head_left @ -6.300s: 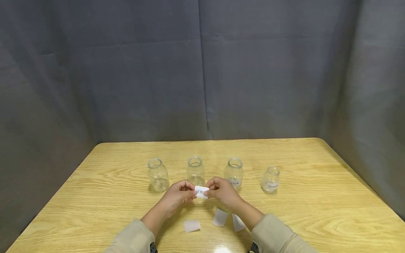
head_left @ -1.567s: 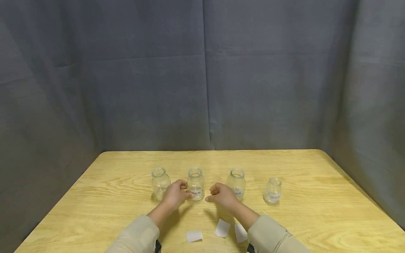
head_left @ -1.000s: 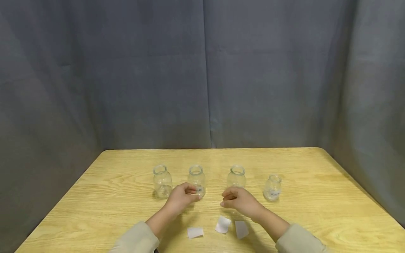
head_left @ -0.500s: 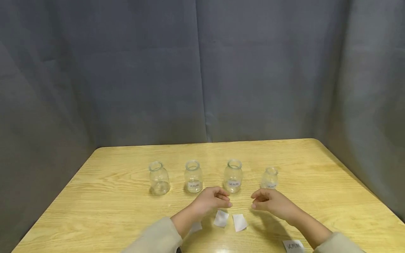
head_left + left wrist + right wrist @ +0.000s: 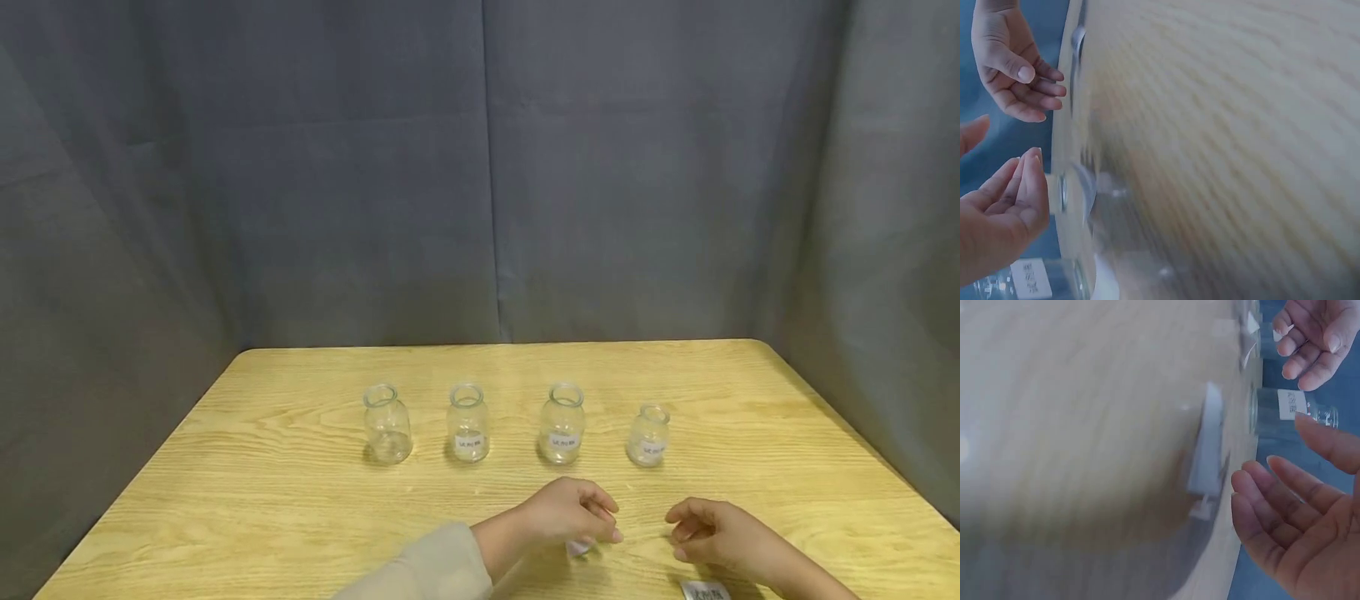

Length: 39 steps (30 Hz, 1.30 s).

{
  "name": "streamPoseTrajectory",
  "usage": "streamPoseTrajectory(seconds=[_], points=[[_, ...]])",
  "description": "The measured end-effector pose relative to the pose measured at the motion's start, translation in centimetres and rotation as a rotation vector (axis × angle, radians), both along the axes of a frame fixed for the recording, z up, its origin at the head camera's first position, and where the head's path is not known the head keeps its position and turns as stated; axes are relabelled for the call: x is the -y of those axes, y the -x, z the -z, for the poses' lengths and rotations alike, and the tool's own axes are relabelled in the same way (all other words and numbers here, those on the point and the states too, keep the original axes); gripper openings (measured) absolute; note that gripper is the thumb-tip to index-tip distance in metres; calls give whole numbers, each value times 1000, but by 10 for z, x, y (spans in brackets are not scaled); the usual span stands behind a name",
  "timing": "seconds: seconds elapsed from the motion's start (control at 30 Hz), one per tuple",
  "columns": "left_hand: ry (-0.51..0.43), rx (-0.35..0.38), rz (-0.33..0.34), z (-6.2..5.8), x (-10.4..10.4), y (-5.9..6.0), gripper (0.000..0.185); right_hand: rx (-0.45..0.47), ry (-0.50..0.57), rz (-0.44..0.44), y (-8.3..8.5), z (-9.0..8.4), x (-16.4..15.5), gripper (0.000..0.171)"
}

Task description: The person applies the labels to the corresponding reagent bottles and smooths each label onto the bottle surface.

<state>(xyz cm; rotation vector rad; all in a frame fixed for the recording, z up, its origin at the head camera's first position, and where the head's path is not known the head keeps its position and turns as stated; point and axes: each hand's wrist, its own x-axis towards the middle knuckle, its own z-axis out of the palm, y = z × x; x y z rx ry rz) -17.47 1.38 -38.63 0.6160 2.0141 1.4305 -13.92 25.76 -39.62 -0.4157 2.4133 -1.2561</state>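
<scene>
Hands sit low in the head view, near the bottom edge. My left hand (image 5: 573, 517) hovers over a small white paper slip (image 5: 579, 547) at lower centre, fingers curled down toward it; I cannot tell whether they pinch it yet. My right hand (image 5: 708, 533) is released, fingers loosely bent, holding nothing, with a printed label (image 5: 705, 592) on the desk (image 5: 262, 467) at the bottom right edge beside it. To do this well, I judge the left fingertips should catch the slip's edge and lift it cleanly off the wood without creasing it. Four jars stand in a row above; the leftmost jar (image 5: 387, 423) bears no label.

Half a second ago both hands were higher and further left, with two slips lying in plain view between them; now the left hand covers that spot.
</scene>
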Motion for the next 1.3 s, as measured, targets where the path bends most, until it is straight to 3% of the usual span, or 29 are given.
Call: streamPoseTrajectory(seconds=[0.17, 0.3, 0.5, 0.67, 0.8, 0.87, 1.17, 1.3], points=[[-4, 41, 64, 4, -11, -5, 30, 57, 8, -32, -6, 6, -12, 43], [4, 65, 75, 7, -20, -8, 28, 94, 20, -70, -11, 12, -17, 38], [43, 100, 57, 12, -32, -13, 22, -41, -18, -179, -13, 28, -20, 12], [98, 105, 31, 13, -38, -16, 17, -73, -34, -195, -11, 33, -18, 17], [97, 113, 18, 13, -40, -14, 15, -185, -115, -211, -7, 31, -12, 13], [92, 113, 18, 13, -45, -14, 15, -192, -119, -193, -8, 29, -10, 14], [75, 172, -50, 19, -58, -9, 14, 13, -30, -61, -8, 19, -4, 25], [90, 163, -58, 21, -61, -8, 12, 26, -14, -37, -7, 16, -6, 26]])
